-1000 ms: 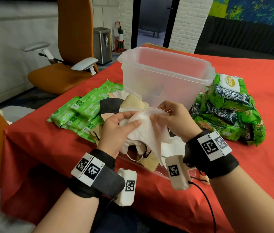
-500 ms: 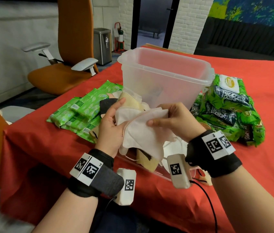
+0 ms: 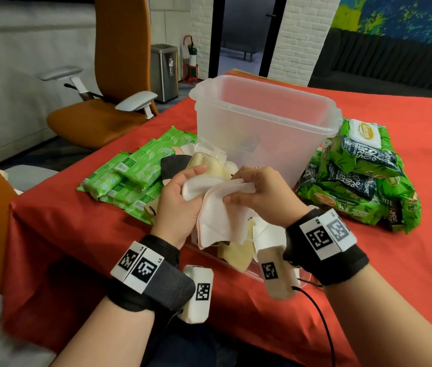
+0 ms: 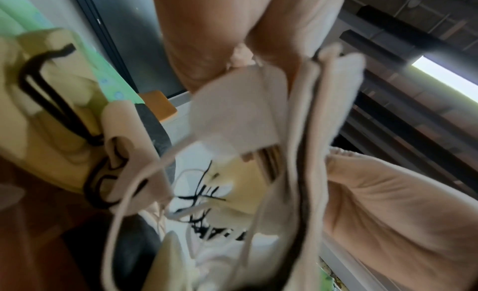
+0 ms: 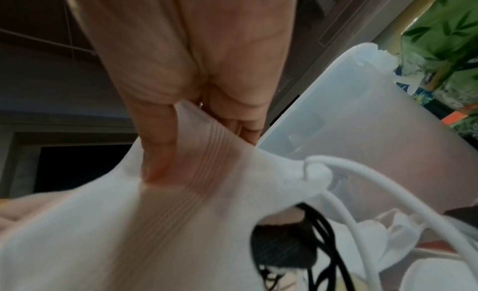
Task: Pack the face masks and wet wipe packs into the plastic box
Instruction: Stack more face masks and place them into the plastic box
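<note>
Both hands hold a small bunch of white face masks (image 3: 220, 215) just in front of the clear plastic box (image 3: 262, 128). My left hand (image 3: 180, 200) grips the bunch from the left, thumb on top. My right hand (image 3: 257, 192) pinches its upper right edge (image 5: 196, 152); the masks' ear loops (image 4: 134, 193) hang down. Under the hands lies a pile of beige, black and white masks (image 3: 236, 255). Slim green wipe packs (image 3: 132, 176) lie to the left. Bulky green wet wipe packs (image 3: 360, 176) are stacked right of the box.
A red cloth (image 3: 408, 260) covers the table; its near edge drops off below my wrists. An orange office chair (image 3: 109, 102) stands at the table's left, with a steel bin (image 3: 164, 70) behind it. A transparent lid edge (image 3: 236, 266) lies beneath the mask pile.
The masks were folded and flattened between the hands, and the left hand's grip shifted so its thumb lies over the top edge. Both hands stayed in front of the box.
</note>
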`<action>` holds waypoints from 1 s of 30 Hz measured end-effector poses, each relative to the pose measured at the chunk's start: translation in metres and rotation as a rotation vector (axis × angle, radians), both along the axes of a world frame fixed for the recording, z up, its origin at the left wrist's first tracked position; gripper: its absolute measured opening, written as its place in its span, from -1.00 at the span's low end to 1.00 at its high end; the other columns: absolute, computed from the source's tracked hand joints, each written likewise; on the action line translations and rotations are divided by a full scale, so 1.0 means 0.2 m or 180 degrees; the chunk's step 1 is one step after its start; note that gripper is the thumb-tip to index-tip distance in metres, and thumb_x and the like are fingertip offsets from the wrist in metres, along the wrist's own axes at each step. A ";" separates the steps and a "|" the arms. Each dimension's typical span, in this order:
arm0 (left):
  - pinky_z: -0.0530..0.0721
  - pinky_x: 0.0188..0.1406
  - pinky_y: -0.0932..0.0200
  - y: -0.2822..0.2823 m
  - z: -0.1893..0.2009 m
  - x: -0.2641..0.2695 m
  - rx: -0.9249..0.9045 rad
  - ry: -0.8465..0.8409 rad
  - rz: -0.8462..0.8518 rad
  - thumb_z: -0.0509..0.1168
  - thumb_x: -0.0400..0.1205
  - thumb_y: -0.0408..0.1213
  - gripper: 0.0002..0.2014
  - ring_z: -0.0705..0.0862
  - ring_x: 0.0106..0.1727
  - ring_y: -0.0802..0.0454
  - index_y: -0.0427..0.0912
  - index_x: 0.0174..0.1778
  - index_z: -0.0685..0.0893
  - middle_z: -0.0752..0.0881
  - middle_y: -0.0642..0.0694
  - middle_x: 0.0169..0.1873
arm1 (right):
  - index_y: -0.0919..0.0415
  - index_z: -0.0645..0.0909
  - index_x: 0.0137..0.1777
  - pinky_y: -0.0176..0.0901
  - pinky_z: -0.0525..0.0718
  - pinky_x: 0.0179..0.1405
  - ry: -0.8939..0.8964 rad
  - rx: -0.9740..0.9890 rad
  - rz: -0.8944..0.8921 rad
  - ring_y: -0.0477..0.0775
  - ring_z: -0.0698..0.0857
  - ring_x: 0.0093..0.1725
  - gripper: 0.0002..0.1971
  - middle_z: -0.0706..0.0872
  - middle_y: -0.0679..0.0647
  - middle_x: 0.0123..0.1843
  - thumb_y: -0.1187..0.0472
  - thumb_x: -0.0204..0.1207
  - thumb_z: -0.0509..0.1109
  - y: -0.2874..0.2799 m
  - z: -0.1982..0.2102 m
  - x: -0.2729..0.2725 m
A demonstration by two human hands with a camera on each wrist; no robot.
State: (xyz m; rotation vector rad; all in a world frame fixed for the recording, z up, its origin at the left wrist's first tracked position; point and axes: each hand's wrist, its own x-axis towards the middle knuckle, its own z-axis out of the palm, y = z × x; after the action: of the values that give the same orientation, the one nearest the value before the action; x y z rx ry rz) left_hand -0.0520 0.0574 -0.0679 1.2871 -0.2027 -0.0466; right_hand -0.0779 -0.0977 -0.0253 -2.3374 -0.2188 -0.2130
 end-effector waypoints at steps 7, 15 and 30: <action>0.61 -0.04 0.37 0.08 0.03 0.05 -0.0103 0.0073 0.0128 0.31 0.58 -0.35 -0.90 0.67 -0.09 0.26 -0.06 -0.13 0.69 0.72 0.04 -0.14 | 0.27 0.66 -0.16 -0.05 0.57 -0.16 0.0336 -0.0026 0.0229 0.10 0.63 -0.22 -0.87 0.70 0.25 -0.24 0.34 0.34 0.55 -0.12 0.11 -0.03; 0.66 -0.15 0.34 0.06 0.01 0.03 0.0807 -0.0273 -0.0584 0.44 0.41 -0.58 -0.71 0.69 -0.24 0.26 -0.09 -0.13 0.69 0.75 0.00 -0.20 | 0.34 0.66 -0.03 -0.45 0.54 -0.38 0.0341 -0.0689 0.0316 0.02 0.59 -0.19 -0.85 0.65 0.11 -0.11 0.35 0.42 0.48 -0.11 0.15 -0.02; 0.64 0.07 0.13 0.03 0.04 0.00 0.0190 0.0065 -0.0304 0.16 0.67 -0.39 -0.71 0.73 -0.03 0.10 -0.06 -0.16 0.78 0.81 0.02 -0.18 | 0.08 0.57 0.22 -0.17 0.75 -0.10 0.0287 0.1426 0.0151 -0.01 0.76 -0.18 -0.38 0.78 0.15 -0.11 0.29 0.10 0.59 -0.12 0.19 -0.09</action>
State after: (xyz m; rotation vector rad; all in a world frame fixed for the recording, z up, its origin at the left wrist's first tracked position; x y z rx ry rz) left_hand -0.0511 0.0641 -0.0598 1.3354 -0.2466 -0.1483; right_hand -0.0968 -0.1222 0.0127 -1.8901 -0.1621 -0.1179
